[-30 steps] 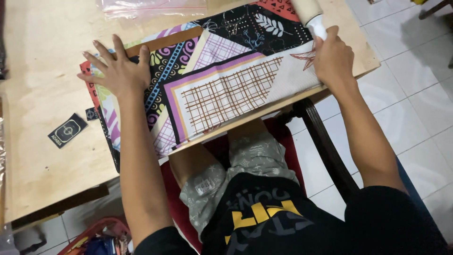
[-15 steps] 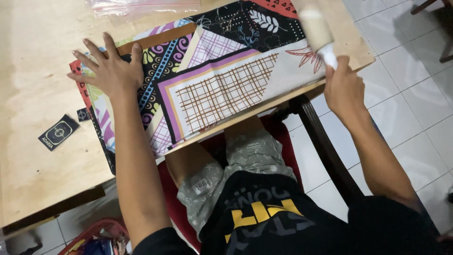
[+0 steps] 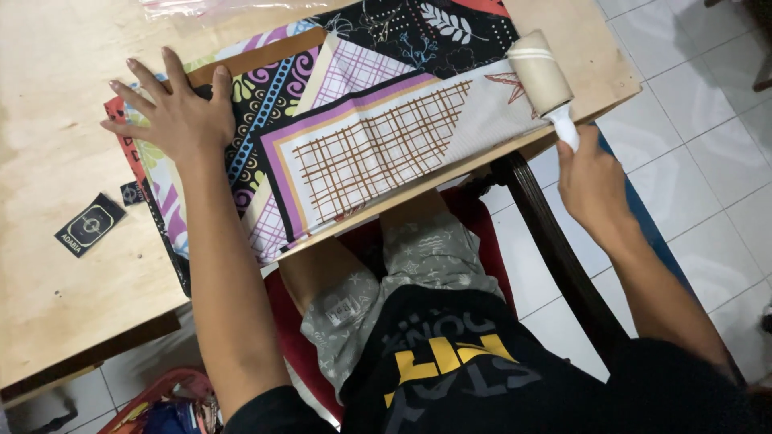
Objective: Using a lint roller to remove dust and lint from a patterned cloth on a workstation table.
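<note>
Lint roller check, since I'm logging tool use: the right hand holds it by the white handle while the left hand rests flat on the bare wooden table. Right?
Not quite. In the head view the left hand rests flat on the patterned fabric, not bare wood. The right hand does hold the lint roller by its white handle.

The light is soft and even, quite bright, and it seems to come from above. The wooden table (image 3: 56, 120) looks pale and a little washed out near the top left edge. A clear plastic bag (image 3: 201, 6) at the top edge shows small glare. Under the table the floor is darker, with a soft shadow. The patterned cloth (image 3: 370, 137) is sharp and its colours are clear. The lint roller (image 3: 540, 74) and the right hand (image 3: 593, 181) are slightly blurred.
</note>
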